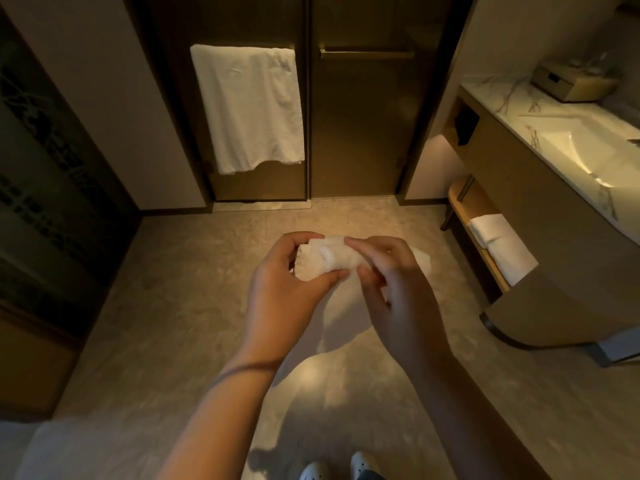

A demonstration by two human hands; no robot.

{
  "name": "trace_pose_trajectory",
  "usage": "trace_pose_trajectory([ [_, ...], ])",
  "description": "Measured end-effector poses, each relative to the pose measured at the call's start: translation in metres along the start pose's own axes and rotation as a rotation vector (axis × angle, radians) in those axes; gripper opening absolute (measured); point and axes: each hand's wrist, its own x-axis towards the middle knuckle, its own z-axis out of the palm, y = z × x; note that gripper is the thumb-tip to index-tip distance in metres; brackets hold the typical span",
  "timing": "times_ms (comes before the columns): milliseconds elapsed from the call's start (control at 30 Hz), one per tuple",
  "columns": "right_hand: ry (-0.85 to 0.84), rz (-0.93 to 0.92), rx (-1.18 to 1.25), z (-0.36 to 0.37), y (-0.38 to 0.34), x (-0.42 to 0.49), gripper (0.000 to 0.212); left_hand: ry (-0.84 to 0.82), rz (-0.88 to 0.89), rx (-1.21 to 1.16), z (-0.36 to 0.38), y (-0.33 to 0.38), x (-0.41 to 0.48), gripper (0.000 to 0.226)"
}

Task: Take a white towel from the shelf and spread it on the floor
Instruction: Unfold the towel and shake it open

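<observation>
A bunched white towel [323,258] is held in front of me at waist height above the beige floor [173,306]. My left hand [284,289] grips its left end between thumb and fingers. My right hand [391,292] pinches the right part, and more cloth hangs down behind both hands. The low wooden shelf [464,199] under the vanity at the right holds another folded white towel [502,247].
A large white towel [249,109] hangs on a bar of the dark double doors [363,116] ahead. The curved vanity [554,237] with a marble top and basin stands at the right, with a box [571,84] on it. My shoes [339,467] show at the bottom edge.
</observation>
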Motion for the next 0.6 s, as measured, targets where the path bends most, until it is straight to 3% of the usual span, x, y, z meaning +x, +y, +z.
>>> trace_pose_trajectory([
  [133,-0.082,-0.014,0.014,-0.003,0.003,0.008,0.038,-0.014,-0.008,-0.003,0.001,0.004,0.004,0.040],
  [333,0.024,0.035,0.037,-0.010,0.016,0.015,0.029,-0.219,0.003,-0.009,0.002,0.016,0.012,0.061],
  [500,0.071,0.013,0.037,-0.021,0.024,0.025,0.028,-0.250,-0.033,-0.164,0.008,0.026,0.014,0.035],
  [600,0.156,0.021,0.077,-0.021,0.026,0.027,0.030,-0.200,-0.018,-0.185,0.019,0.029,0.017,0.033],
])
